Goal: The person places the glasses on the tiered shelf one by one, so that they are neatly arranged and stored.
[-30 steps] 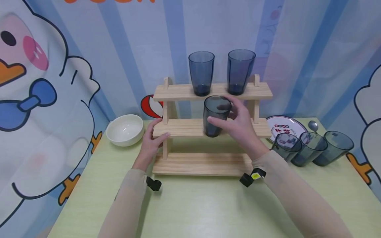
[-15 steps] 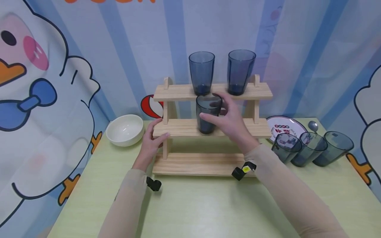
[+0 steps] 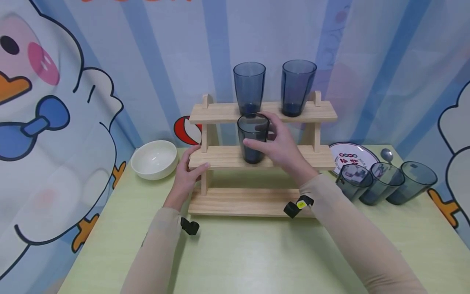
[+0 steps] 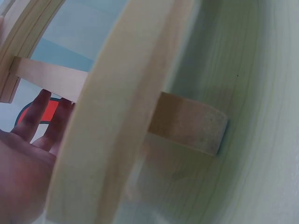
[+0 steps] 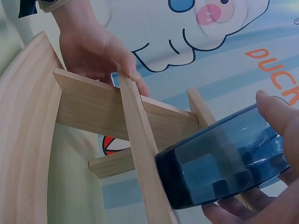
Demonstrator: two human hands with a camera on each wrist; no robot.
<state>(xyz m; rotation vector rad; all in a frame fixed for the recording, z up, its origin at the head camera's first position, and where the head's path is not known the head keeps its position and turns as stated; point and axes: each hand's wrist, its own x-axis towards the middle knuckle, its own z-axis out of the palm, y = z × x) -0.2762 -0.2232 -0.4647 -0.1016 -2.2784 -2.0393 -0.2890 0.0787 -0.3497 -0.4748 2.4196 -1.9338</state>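
Glass (image 3: pixel 253 141) upright in the right hand (image 3: pixel 284 147), fingers and thumb clamped around its side, base right at the front edge of the middle shelf (image 3: pixel 218 157), and I can't tell whether the wood is carrying it. That's the danger spot: release with the base only partly on the board and it could tip forward onto the surface (image 3: pixel 242 253). Its rim looks close to the top shelf (image 3: pixel 220 113), so a hasty lift might knock that plank and jolt the two upper glasses (image 3: pixel 249 87). Over at the left end, the left hand (image 3: pixel 185 175) has the middle shelf between thumb and fingers; a tug there could rock the whole rack (image 3: pixel 242 202). Farther out, three lower glasses (image 3: pixel 382 188) stand bunched beside the plate (image 3: pixel 361 153), at risk from a wide right elbow, while the bowl (image 3: pixel 154 159) sits beyond the left hand.
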